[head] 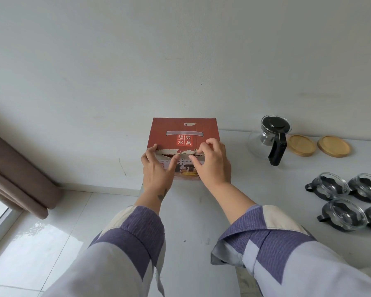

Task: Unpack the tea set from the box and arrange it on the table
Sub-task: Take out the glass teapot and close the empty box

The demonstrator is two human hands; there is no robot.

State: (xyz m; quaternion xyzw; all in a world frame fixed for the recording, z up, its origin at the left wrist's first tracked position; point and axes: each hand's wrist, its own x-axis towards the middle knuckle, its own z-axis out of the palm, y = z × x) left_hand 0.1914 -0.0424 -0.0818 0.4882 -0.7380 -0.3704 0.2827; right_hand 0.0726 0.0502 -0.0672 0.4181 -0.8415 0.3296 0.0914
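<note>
A red-brown cardboard box [184,128] with a clear carry handle stands at the table's far left corner against the wall. Its torn top flap edge faces me. My left hand [156,168] presses on the box front with its fingertips at the flap's left end. My right hand [212,161] pinches the flap edge near its right end. A glass teapot [266,138] with a black lid and handle stands to the right by the wall. Several glass cups [338,189] in black holders sit at the right edge.
Two round wooden coasters [301,145] lie right of the teapot. The white table [255,189] ends just left of the box. Below it lie a tiled floor [51,232] and a brown curtain [15,174] at far left.
</note>
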